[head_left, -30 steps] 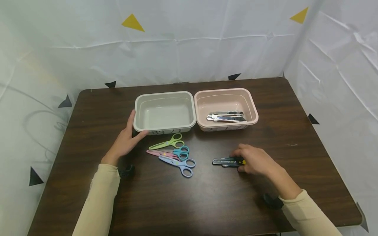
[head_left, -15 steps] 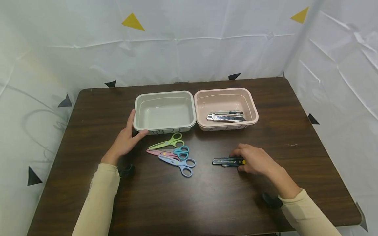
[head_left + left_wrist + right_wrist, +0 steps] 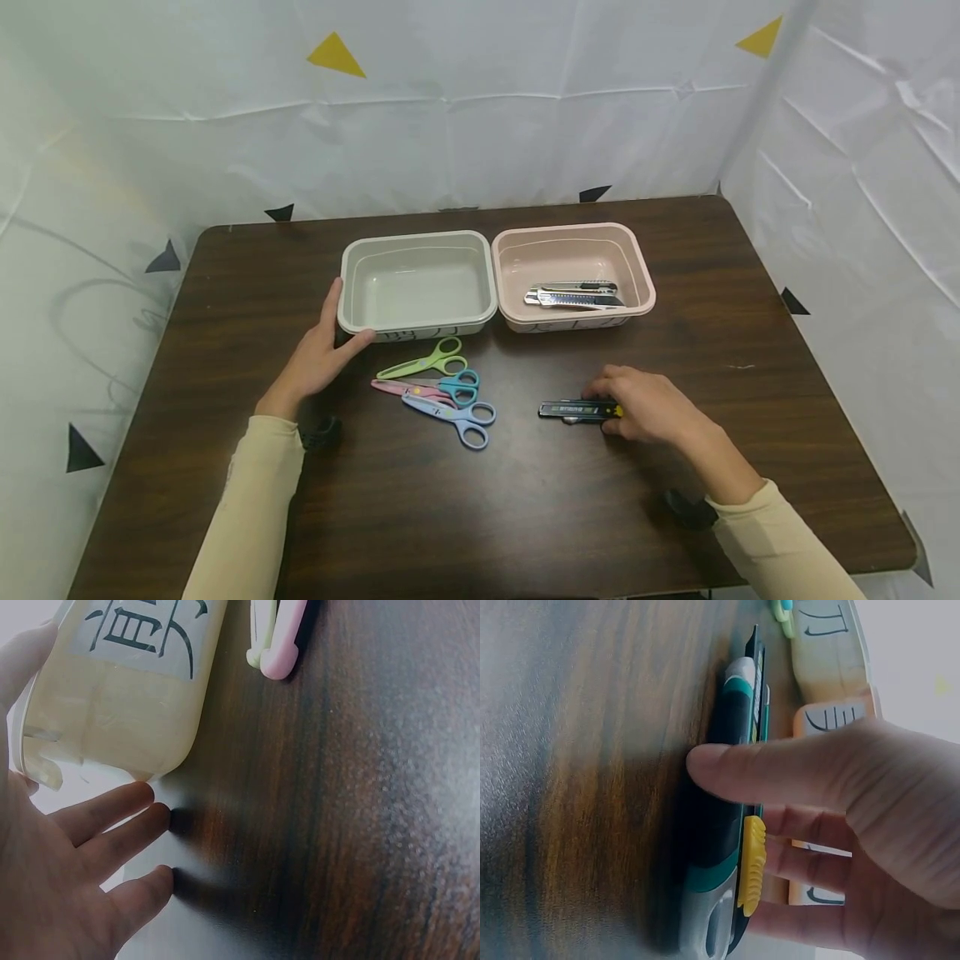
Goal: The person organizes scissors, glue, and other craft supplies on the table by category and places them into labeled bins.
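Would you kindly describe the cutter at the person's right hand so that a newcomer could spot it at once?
On the near side of the pink bin on the dark table, find the right hand. Between its thumb and fingers is the cutter, black with teal trim. Its yellow slider sets it apart from the silver cutters inside the bin.

I take this for a screened-off booth, something like a lab or a studio set; which of the two, I cannot tell. Creased white sheeting [image 3: 510,150] closes in the left, back and right of the dark wood-grain surface [image 3: 525,508] in front of me. Yellow triangles [image 3: 335,57] dot it at the back, black triangles [image 3: 84,450] sit lower down around the sides, and a dark device [image 3: 321,435] shows at each of my wrists.
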The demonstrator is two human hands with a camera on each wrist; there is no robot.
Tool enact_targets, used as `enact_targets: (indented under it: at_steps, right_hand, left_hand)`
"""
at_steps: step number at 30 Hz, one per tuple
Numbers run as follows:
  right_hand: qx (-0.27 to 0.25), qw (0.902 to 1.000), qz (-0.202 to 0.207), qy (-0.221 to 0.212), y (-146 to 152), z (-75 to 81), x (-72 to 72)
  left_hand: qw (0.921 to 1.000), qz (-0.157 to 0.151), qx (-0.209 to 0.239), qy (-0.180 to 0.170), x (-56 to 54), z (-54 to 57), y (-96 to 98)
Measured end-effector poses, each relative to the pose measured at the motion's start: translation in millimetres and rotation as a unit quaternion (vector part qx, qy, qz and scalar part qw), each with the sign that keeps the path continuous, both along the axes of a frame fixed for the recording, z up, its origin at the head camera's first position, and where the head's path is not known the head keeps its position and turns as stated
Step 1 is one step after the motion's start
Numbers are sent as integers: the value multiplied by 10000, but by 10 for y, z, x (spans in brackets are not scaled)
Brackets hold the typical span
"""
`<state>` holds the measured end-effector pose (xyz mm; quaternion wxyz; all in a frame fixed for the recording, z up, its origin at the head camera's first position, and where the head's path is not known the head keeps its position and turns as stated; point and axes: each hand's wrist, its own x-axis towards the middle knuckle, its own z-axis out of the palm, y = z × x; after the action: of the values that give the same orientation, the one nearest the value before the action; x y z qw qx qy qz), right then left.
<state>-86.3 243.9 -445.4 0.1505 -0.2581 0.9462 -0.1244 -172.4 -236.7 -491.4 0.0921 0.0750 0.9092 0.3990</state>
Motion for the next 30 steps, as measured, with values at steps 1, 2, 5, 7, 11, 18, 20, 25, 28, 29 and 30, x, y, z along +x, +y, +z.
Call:
enact_targets:
  at_steps: [1, 2, 5, 7, 11, 18, 20, 25, 28, 29, 30]
  right_hand:
    - [-3, 10000, 8, 5, 1, 5, 0]
    - [-6, 10000, 15, 9, 3, 7, -1]
    - [-8, 10000, 37, 30, 8, 14, -2]
    - [-22, 10000, 51, 28, 12, 14, -2]
    - [-58, 9999, 82, -2, 15, 18, -3]
    - [-110, 9998, 150, 70, 25, 19, -7]
    - [-116, 9997, 176, 145, 25, 23, -7]
    - [-82, 9996, 175, 184, 16, 68, -15]
    - [-69, 9997, 172, 173, 11, 97, -27]
    - [-68, 9997, 173, 182, 8, 104, -32]
    - [-82, 9996, 193, 199, 6, 111, -38]
  left_hand:
    - [10000, -5, 6, 6, 2, 2, 3]
    - [10000, -7, 3, -4, 2, 5, 5]
    - [10000, 6, -25, -16, 5, 4, 4]
    - [10000, 40, -35, -20, 4, -3, -3]
    - [10000, 38, -36, 1, -4, -15, -13]
    - [10000, 42, -44, 42, -2, -22, -4]
    - [10000, 42, -48, 44, 0, -27, -3]
    - [10000, 61, -48, 22, 7, -19, 1]
    - [10000, 59, -65, -3, 11, 0, 4]
    - [10000, 54, -66, -9, 13, 9, 6]
    - [10000, 52, -62, -16, 15, 17, 9]
